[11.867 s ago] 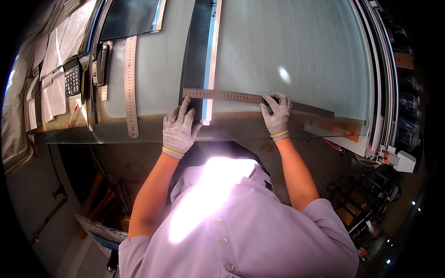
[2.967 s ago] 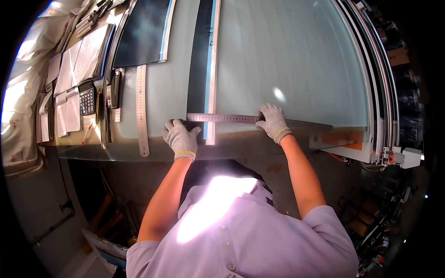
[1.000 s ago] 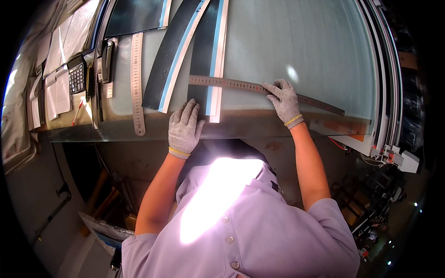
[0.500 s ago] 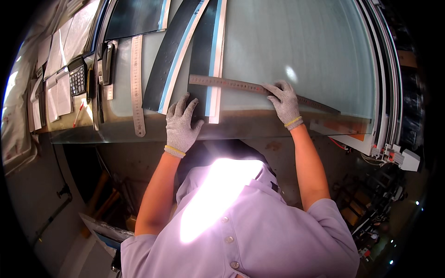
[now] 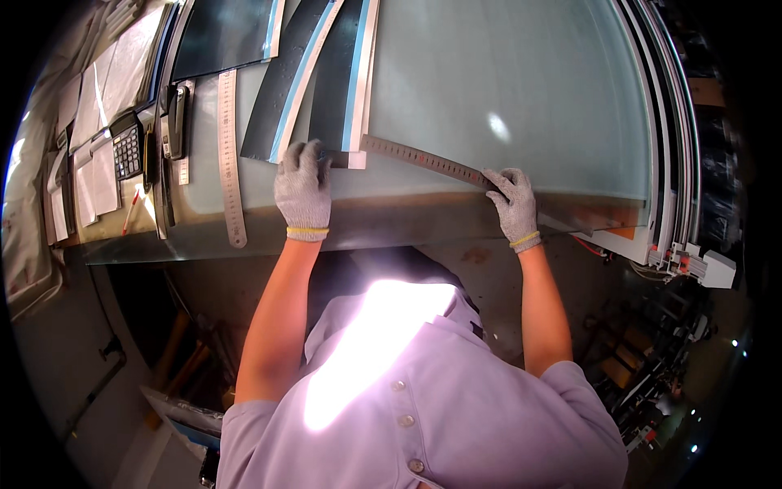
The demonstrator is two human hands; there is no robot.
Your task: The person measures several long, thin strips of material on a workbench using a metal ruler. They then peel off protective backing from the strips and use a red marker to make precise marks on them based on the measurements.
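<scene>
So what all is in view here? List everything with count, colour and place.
Glass tabletop: one, grey-green, centre
Slanted ruler: one, steel-grey, on glass
Long ruler: one, silver, left
Short ruler: one, silver, beside stapler
Dark strips: at least two, black with blue-and-white edges, upper centre
Dark sheet: one, blue-and-white edge, upper left
Stapler: one, black, left
Calculator: one, black, far left
Papers: several, pale, far left
Rail: uncounted, grey-white, right
Clutter: uncountable, mostly dark, lower right
Shirt: one, lilac, bottom
Left hand: one, grey glove, at strip ends
Right hand: one, grey glove, at slanted ruler
</scene>
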